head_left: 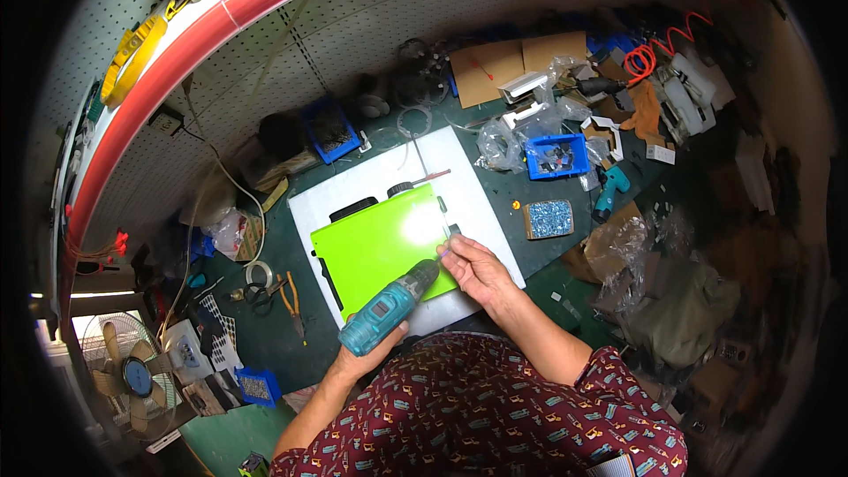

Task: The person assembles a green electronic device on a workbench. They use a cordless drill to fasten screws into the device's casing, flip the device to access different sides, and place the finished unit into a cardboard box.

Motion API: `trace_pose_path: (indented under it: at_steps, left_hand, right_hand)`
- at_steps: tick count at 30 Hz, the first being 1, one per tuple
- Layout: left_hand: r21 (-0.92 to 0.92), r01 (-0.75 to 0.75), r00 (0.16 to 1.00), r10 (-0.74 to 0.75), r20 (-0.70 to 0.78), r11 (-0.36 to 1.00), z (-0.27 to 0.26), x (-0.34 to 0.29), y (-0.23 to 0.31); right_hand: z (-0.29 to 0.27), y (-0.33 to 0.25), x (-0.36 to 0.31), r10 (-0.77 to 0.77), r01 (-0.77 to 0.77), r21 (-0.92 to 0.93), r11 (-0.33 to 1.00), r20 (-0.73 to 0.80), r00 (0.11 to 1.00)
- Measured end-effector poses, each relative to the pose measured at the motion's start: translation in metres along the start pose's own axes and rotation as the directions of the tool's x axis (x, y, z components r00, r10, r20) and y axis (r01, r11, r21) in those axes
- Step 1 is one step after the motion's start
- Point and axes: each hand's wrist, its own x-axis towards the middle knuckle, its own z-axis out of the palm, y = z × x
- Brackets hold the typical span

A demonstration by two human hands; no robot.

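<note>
A teal cordless drill (385, 311) lies across my lap side of the bench, its dark chuck pointing up and to the right. My left hand (382, 353) is wrapped round the drill from below, partly hidden by its body. Just beyond the chuck, my right hand (477, 270) has thumb and fingers pinched together near the panel's right edge; whatever is between them is too small to name. Beneath both is a bright lime-green box-shaped casing (371, 243) with black fittings along its edges. The casing rests on a white sheet (499, 256).
Right of the sheet stand a small box of blue screws (548, 219), a blue bin (556, 157) and a second teal power tool (609, 192). Orange-handled pliers (290, 296) and a tape roll (259, 274) lie left. Another blue bin (330, 131) sits behind.
</note>
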Motion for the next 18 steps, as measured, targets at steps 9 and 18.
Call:
trace_pose_path:
  at_steps: [9,18]
  left_hand:
    - [0.098,-0.001,1.000,-0.002,0.030,0.995,0.010,0.033,0.013]
    - [0.332,0.184,0.965,-0.235,0.120,0.925,0.001,0.061,0.025]
  right_hand:
    - [0.009,-0.029,0.018,0.065,-0.064,-0.037,0.997,0.021,0.998]
    - [0.006,-0.050,0.039,0.177,-0.167,-0.139,0.976,0.065,0.982]
